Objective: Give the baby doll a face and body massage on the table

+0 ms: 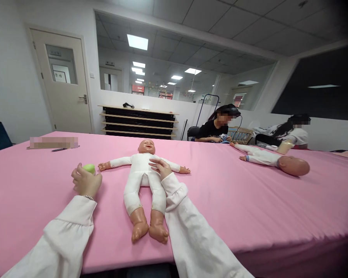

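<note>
A baby doll (142,166) with a white cloth body lies on its back on the pink-covered table (220,216), head away from me, arms spread and feet towards me. To its left, my left hand (87,182) is wrapped round a small object with a light green top (89,168); the fingers and palm hide the rest of it. My right hand (161,167) is over the doll's torso on its right side, fingers stretched out and apart. Nothing shows in that hand, and its fingertips appear to touch the white cloth of the chest.
A second doll (266,159) lies at the far right of the table. A pen (61,149) lies near a blurred flat item (53,143) at the back left. Two people sit beyond the table, one (213,129) handling something small. A low shelf stack (139,121) stands against the wall.
</note>
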`<state>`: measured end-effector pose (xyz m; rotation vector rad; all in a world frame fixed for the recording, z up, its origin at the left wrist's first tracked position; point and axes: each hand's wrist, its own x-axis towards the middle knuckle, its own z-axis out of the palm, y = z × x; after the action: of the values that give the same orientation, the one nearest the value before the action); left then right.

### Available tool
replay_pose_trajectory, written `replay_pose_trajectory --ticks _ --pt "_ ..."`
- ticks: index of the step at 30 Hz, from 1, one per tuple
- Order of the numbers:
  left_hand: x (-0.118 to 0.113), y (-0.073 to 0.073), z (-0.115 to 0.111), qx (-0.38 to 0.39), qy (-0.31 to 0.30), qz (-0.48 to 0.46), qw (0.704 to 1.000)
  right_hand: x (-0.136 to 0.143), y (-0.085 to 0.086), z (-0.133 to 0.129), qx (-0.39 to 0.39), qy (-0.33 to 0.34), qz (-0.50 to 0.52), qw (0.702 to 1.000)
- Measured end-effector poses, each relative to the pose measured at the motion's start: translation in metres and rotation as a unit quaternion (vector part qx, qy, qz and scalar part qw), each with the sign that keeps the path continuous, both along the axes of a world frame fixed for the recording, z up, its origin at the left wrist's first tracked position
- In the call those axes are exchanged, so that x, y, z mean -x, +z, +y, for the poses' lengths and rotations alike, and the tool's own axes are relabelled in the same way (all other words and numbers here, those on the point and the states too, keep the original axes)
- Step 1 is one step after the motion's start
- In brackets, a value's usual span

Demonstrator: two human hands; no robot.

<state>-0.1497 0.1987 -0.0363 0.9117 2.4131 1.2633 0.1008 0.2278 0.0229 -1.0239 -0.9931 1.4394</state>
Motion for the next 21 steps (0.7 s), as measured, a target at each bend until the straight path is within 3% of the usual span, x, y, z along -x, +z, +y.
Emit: replay_pose_trajectory --ticks 4,7,9,11,14,17,21 --pt "-0.005 -0.005 0.003 0.018 -0.023 -0.007 1.000 0.011 0.009 -0.010 0.010 0.078 -0.025 0.997" --pt "-0.013 -0.012 0.002 -0.048 -0.116 0.075 0.989 0.024 0.013 -0.021 0.048 0.130 0.045 0.989" --pt "-0.021 -0.016 0.000 -0.149 -0.209 0.168 0.952 0.032 0.013 -0.028 0.109 0.132 0.131 0.977" --pt "-0.033 -0.016 -0.003 -0.233 -0.293 0.278 0.884 0.039 0.011 -0.033 0.177 0.134 0.195 0.956" --pt "-0.050 -0.010 -0.011 -0.261 -0.355 0.411 0.798 0.044 0.005 -0.037 0.227 0.165 0.238 0.930" --pt "-0.059 -0.004 -0.018 -0.239 -0.365 0.476 0.764 0.043 -0.003 -0.037 0.226 0.177 0.267 0.920" --pt "-0.059 -0.002 -0.020 -0.209 -0.370 0.489 0.762 0.041 -0.010 -0.035 0.237 0.165 0.279 0.916"
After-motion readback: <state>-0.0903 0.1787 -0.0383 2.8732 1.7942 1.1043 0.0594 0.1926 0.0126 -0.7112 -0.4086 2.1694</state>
